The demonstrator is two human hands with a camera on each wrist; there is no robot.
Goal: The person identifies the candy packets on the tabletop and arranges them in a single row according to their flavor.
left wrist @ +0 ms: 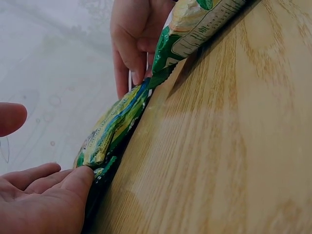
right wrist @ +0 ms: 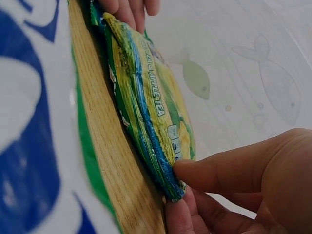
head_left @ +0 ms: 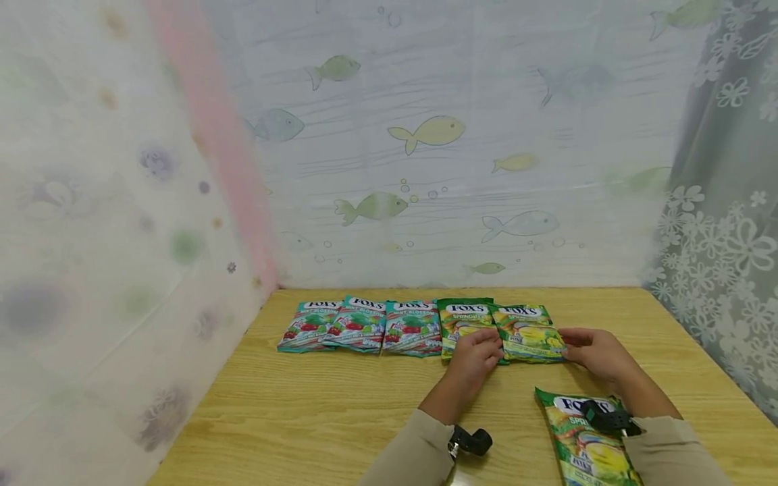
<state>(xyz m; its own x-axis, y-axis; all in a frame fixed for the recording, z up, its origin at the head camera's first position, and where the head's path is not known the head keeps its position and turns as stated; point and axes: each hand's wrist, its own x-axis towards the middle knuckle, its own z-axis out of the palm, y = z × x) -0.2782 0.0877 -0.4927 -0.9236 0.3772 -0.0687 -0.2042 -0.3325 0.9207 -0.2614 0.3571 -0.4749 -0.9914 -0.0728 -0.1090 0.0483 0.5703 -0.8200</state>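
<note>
In the head view, five candy bags stand in a row at the back of the table. My right hand (head_left: 598, 354) pinches the lower right corner of the rightmost one, a green and yellow candy bag (head_left: 527, 334), thumb (right wrist: 214, 170) on its front and fingers underneath. My left hand (head_left: 474, 361) is at that bag's left edge, its fairly straight fingers (left wrist: 73, 187) touching it and covering part of the neighbouring green candy bag (head_left: 456, 310). Another green candy bag (head_left: 586, 445) lies nearer, partly hidden under the right forearm.
Three teal mint candy bags, among them one at the far left (head_left: 310, 327), continue the row leftward, some edges overlapping. The wooden table (head_left: 304, 418) ends at a fish-print sheet (head_left: 425, 229) behind. Patterned sheets flank both sides. Each wrist wears a black camera band (head_left: 471, 442).
</note>
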